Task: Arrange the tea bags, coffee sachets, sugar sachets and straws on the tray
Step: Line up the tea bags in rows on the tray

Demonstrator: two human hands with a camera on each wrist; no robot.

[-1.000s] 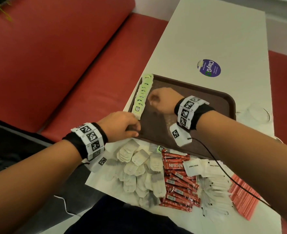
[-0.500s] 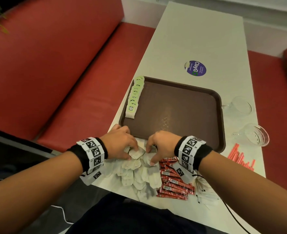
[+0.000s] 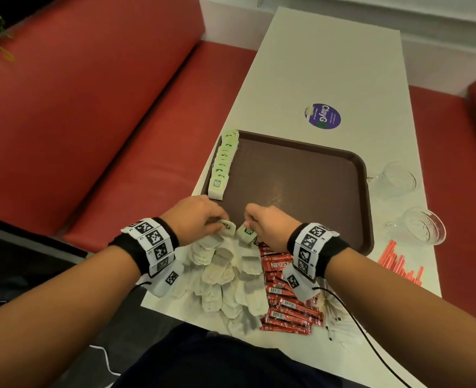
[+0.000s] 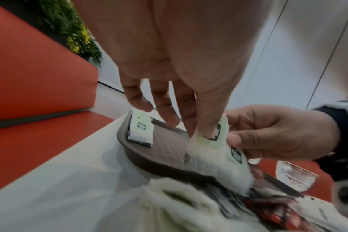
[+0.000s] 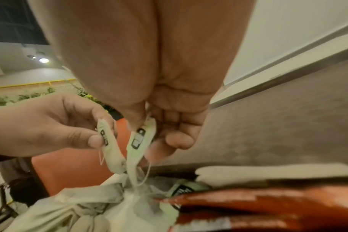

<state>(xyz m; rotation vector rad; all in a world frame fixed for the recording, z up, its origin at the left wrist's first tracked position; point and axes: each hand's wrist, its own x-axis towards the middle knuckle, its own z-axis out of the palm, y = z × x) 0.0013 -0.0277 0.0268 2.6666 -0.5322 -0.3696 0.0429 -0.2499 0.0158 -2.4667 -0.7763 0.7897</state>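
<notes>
A brown tray (image 3: pixel 295 177) lies on the white table, with a row of green-tagged tea bags (image 3: pixel 224 161) along its left rim. Near the tray's front edge my left hand (image 3: pixel 203 217) pinches one tea bag (image 3: pixel 228 227) by its green tag, and my right hand (image 3: pixel 262 224) pinches another tea bag (image 3: pixel 246 233) beside it. Both bags hang just above a loose pile of tea bags (image 3: pixel 225 275). The left wrist view shows the left bag (image 4: pixel 207 138) between thumb and fingers; the right wrist view shows the right bag (image 5: pixel 139 141) held the same way.
Red Nescafe coffee sachets (image 3: pixel 284 301) lie right of the pile, with white sugar sachets (image 3: pixel 335 312) beyond them, partly under my right arm. Red straws (image 3: pixel 399 264) sit at the table's right edge. Two glass cups (image 3: pixel 424 228) stand right of the tray. Red benches flank the table.
Both hands came back from the tray's left side to the loose pile, and each has lifted one tea bag from it.
</notes>
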